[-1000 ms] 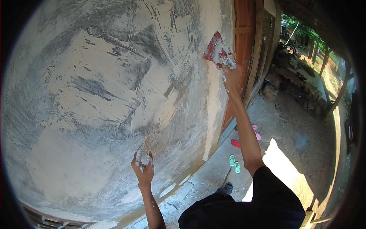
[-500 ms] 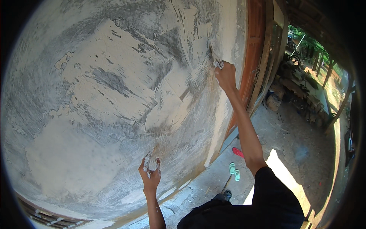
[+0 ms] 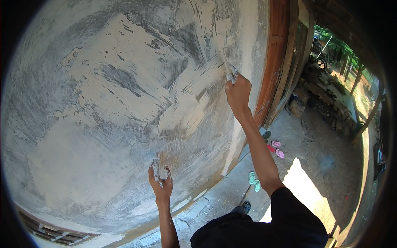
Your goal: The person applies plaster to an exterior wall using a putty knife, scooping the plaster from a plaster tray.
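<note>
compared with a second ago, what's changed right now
The right hand has moved left, away from the door, turning the scraper nearly edge-on at the wall, where a pale streaked band now shows. Nothing was let go; the left hand stays raised, smeared white.

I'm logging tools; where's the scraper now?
In the head view, the scraper is above and right of centre, in the right hand, left of the brown door.
</note>
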Demonstrator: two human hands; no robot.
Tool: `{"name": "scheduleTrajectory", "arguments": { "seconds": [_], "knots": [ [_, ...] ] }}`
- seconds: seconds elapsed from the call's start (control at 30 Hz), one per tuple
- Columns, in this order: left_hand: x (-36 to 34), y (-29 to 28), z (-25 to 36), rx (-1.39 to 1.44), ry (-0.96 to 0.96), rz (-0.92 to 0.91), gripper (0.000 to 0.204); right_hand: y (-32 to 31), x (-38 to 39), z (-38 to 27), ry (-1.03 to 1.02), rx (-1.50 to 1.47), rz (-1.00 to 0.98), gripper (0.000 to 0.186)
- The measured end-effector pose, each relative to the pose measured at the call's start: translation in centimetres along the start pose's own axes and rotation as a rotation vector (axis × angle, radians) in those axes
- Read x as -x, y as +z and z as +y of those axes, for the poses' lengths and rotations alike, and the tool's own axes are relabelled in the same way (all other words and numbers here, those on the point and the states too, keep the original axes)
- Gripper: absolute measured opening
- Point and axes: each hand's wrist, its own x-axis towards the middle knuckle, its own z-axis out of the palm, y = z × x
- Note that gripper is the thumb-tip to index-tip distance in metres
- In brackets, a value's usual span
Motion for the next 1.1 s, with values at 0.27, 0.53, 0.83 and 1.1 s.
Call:
{"name": "scheduleTrajectory", "arguments": {
  "seconds": [0.27,0.53,0.83,1.1],
  "knots": [
    [1.0,0.5,-4.6,-0.47,0.335,0.102,0.057,8.0,14.9,-8.2,-0.272,0.175,-0.358,0.021],
    [0.6,-0.2,-6.5,-0.717,0.296,-0.038,0.06,0.5,6.3,-2.2,0.147,0.004,0.002,0.01],
    [1.6,-0.3,-8.1,-0.763,0.309,-0.079,0.058,10.0,19.3,-9.8,-0.12,0.116,-0.312,0.019],
    [1.1,-0.8,-8.2,-0.757,0.34,-0.059,0.059,0.8,12.3,-9.1,0.163,-0.342,-0.136,0.012]
  ]
}}
